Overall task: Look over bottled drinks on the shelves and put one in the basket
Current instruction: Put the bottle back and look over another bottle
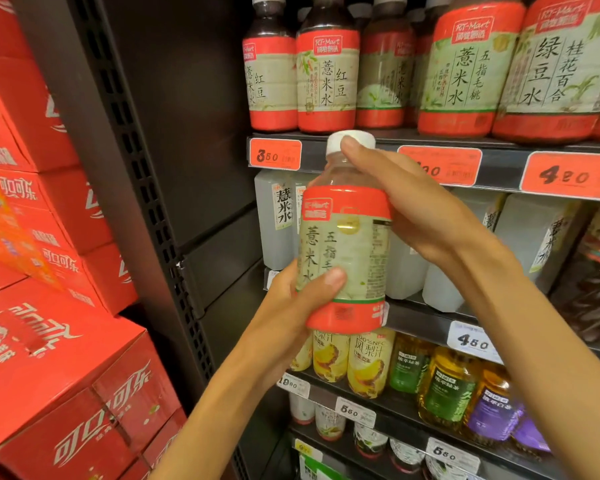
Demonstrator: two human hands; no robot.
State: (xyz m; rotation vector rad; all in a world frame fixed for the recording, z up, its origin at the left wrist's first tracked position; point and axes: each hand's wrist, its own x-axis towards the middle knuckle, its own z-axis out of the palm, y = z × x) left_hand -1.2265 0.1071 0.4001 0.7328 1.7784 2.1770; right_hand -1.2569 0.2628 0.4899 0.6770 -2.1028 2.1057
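So the bottle point(345, 244) is up in front of the shelves point(492, 157), held between both hands, not resting on anything. The left hand point(291, 306) grips it low down, fingers wrapped round the back of the lower label and the thumb pressed across the front, just above the red band at the bottom. The right hand point(406, 206) comes in from the right and curls round the shoulder and neck, thumb tip sitting right against the white cap point(350, 140). So the body of the bottle sits between the two grips, label facing the camera.

It stands pretty much upright, long axis running top to bottom, cap pointing up and the base down, maybe leaning a touch to the right at the top. The liquid looks pale and clear above the label.

Behind it are rows of similar red-labelled bottles point(326, 81) on the top shelf, orange price tags point(275, 154) along the shelf edge, and yellow juice bottles point(368, 362) lower down. Stacked red boxes point(49, 341) fill the left side.
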